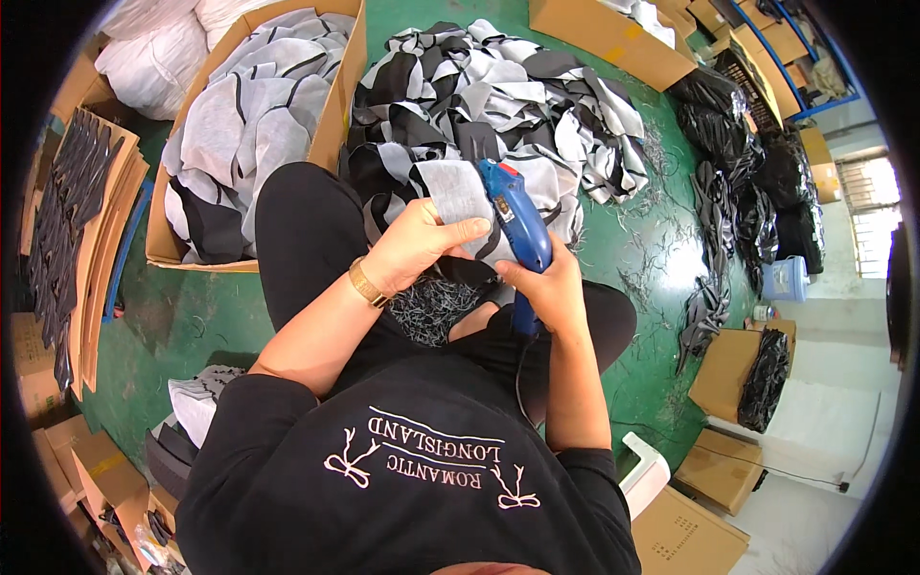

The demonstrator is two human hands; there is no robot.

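My left hand (419, 244) grips a grey fabric piece with a black edge (455, 192), held up over my lap. My right hand (546, 287) is closed around a blue hand-held electric cutter (516, 218), whose tip rests against the right edge of that fabric piece. A cord runs down from the cutter's handle. Thin trimmed threads (428, 307) lie heaped in my lap between my knees. A gold bracelet is on my left wrist.
A big pile of grey, black and white fabric pieces (498, 96) lies on the green floor ahead. A cardboard box (331, 125) at the left holds stacked grey pieces. Black bags (747, 182) and more boxes stand at the right; flat cardboard with black pieces at far left.
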